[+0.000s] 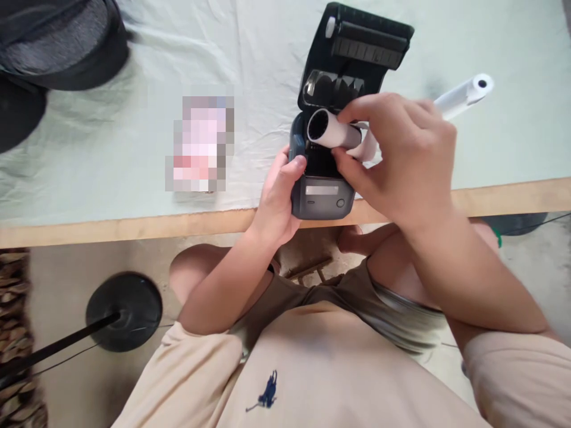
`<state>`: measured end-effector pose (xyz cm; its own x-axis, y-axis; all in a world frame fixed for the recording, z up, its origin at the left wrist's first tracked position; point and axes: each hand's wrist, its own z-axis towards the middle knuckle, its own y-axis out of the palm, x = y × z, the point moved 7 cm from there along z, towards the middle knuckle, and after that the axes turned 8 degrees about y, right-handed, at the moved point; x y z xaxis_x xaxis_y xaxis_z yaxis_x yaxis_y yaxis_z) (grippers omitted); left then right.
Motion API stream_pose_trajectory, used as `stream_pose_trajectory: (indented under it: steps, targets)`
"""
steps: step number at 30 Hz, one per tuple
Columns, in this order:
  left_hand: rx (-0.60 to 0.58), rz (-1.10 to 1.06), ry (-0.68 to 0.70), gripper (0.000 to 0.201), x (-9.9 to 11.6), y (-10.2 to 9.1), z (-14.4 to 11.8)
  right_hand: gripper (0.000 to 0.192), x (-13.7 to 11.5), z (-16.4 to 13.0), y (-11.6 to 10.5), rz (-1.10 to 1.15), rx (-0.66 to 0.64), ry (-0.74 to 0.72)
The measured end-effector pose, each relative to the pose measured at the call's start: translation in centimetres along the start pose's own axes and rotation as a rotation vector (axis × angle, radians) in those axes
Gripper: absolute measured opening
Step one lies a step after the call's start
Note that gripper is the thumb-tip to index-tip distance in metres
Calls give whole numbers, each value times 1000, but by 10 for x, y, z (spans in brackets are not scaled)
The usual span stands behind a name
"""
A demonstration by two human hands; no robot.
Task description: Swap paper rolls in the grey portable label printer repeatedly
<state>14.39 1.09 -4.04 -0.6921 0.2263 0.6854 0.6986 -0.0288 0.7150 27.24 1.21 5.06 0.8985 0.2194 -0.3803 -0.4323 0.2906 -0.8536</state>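
Observation:
A dark grey portable label printer (332,199) sits at the table's front edge with its black lid (363,38) swung up, away from me. My left hand (281,193) grips its left side, thumb on the upper rim. Over the open compartment, my right hand (401,151) pinches a small white paper roll (332,131) between thumb and fingers. The roll lies tilted, its hollow dark end facing left, and a loose white strip curls off near my fingertips. Whether the roll touches the compartment floor is hidden.
A longer white roll (466,95) lies behind my right hand, partly covered by it. To the left is a blurred-out pinkish item (200,142). A black bag-like object (62,47) occupies the far left corner. Below the wooden table edge (134,227) stands a round black base (125,333).

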Motion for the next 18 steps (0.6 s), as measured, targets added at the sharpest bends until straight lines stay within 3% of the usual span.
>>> stream_pose_trajectory:
  steps: [5, 11, 18]
  targets:
    - [-24, -9, -9, 10, -1, -3, 1, 24, -4, -8, -9, 60, 146, -138]
    - [-23, 8, -11, 21, -4, -4, 2, 17, 0, 1, 0, 77, 20, -79]
    - [-17, 8, -20, 10, -5, -6, 3, 19, -4, -2, -18, 111, 128, -152]
